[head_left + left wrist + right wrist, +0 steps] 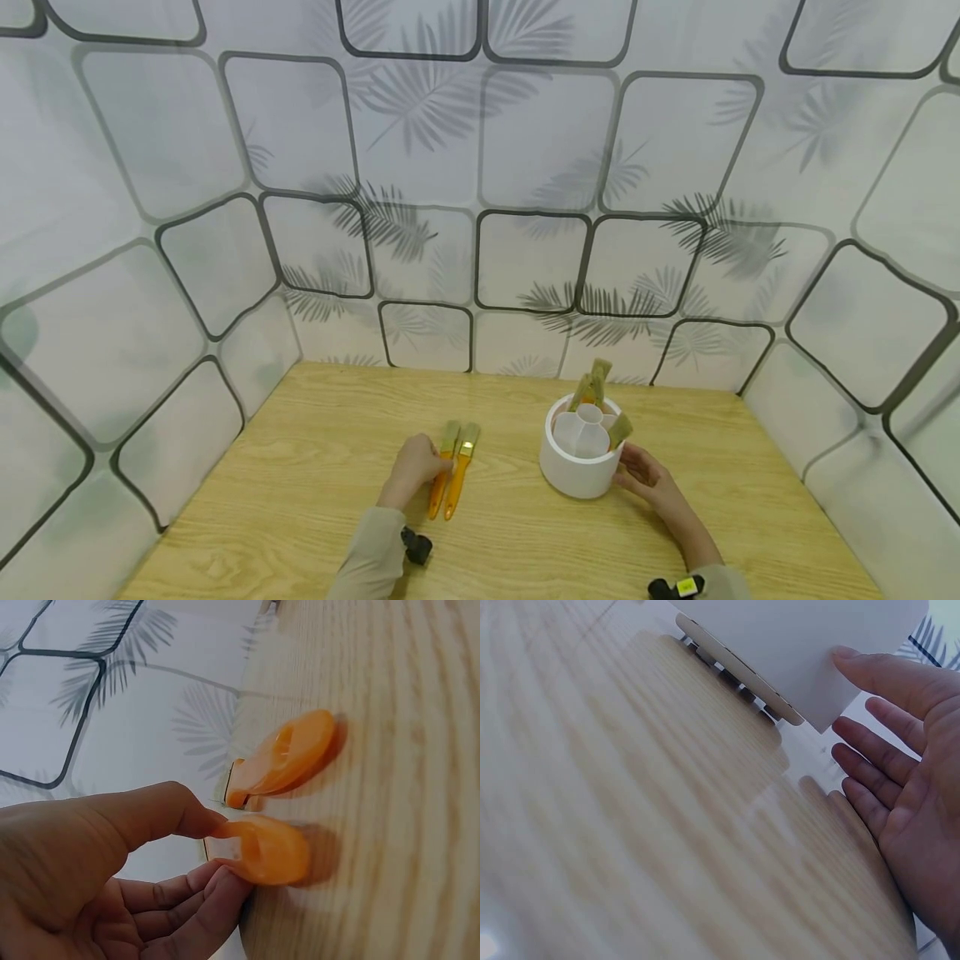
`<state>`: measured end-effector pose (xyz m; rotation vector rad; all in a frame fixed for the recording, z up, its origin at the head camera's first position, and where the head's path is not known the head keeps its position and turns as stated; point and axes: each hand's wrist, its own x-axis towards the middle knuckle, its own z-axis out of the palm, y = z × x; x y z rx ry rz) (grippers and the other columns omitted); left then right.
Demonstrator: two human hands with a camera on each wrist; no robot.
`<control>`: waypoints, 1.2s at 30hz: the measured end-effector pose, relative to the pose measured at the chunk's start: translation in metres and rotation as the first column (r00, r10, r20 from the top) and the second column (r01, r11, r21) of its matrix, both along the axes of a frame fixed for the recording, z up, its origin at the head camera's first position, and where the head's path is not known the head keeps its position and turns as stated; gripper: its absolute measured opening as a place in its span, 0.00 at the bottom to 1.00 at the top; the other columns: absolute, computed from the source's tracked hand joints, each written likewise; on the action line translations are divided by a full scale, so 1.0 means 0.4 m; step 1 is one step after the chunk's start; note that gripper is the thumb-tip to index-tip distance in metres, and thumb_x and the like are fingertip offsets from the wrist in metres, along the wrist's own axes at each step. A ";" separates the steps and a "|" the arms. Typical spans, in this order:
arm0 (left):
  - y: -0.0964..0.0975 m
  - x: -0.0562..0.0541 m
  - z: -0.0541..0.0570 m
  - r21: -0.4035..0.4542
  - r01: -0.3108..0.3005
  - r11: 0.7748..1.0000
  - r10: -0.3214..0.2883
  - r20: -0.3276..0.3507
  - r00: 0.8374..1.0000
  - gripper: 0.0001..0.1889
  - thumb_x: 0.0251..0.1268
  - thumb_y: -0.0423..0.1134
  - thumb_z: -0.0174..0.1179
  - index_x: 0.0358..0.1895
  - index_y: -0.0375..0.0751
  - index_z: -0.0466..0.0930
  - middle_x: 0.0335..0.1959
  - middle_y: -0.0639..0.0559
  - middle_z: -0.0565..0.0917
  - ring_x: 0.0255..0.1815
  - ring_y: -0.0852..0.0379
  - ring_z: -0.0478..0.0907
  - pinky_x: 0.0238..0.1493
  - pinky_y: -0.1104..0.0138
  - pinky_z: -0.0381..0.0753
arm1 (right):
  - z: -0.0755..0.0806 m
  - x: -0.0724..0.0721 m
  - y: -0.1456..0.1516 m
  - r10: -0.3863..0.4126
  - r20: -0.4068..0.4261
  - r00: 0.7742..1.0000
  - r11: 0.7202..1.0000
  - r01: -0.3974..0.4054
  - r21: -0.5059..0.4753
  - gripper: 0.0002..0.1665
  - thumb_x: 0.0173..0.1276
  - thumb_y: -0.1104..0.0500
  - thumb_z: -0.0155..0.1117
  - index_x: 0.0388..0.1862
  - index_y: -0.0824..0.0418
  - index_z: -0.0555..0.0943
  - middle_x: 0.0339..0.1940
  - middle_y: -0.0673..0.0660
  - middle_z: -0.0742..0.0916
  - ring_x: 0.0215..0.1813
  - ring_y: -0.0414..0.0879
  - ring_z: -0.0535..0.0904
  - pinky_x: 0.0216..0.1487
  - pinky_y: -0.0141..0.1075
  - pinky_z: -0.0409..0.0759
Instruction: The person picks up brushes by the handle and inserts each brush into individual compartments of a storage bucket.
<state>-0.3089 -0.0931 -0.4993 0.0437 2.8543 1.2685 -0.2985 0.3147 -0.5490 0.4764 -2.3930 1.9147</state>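
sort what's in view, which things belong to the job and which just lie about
Job:
left brush, pinched by the left hand
right brush beside it
white holder, the right hand at its side
brushes in the holder

Only surroundings:
wood-grain table
patterned backdrop
black wrist devices

We've got a pale back wall (420, 179) covered in rounded-square outlines, grey and black, plus feathery leaf prints. The left wall (90, 333) and right wall (870, 325) carry those outlines too, boxing in our yellowish wood-grain tabletop (300, 467). Light's pretty soft, though we spot some glare (486, 945) on the wood.
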 end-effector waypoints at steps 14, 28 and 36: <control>-0.005 -0.009 -0.005 0.001 0.017 1.000 -0.017 0.000 1.000 0.23 0.50 0.36 0.68 0.08 0.45 0.62 0.05 0.59 0.62 0.08 0.63 0.63 0.11 0.74 0.64 | 0.002 0.002 0.003 0.005 0.005 1.000 1.000 -0.005 0.009 0.33 0.66 0.64 0.58 0.67 0.71 0.59 0.54 0.37 0.75 0.55 0.26 0.71 0.54 0.20 0.69; -0.009 -0.013 -0.002 0.020 0.025 0.999 -0.024 -0.034 0.999 0.20 0.49 0.33 0.65 0.10 0.44 0.64 0.07 0.60 0.61 0.09 0.64 0.60 0.11 0.75 0.60 | -0.001 -0.001 0.004 0.004 -0.011 1.000 1.000 -0.004 0.009 0.32 0.65 0.66 0.58 0.66 0.72 0.60 0.54 0.35 0.76 0.55 0.26 0.71 0.54 0.20 0.69; -0.006 -0.013 0.005 0.030 0.020 0.999 -0.018 -0.061 0.998 0.11 0.48 0.33 0.66 0.18 0.37 0.73 0.14 0.55 0.70 0.13 0.62 0.66 0.14 0.73 0.67 | 0.003 0.001 0.000 0.000 0.000 1.000 1.000 0.000 0.011 0.32 0.66 0.65 0.58 0.66 0.71 0.60 0.53 0.36 0.76 0.55 0.26 0.71 0.54 0.20 0.69</control>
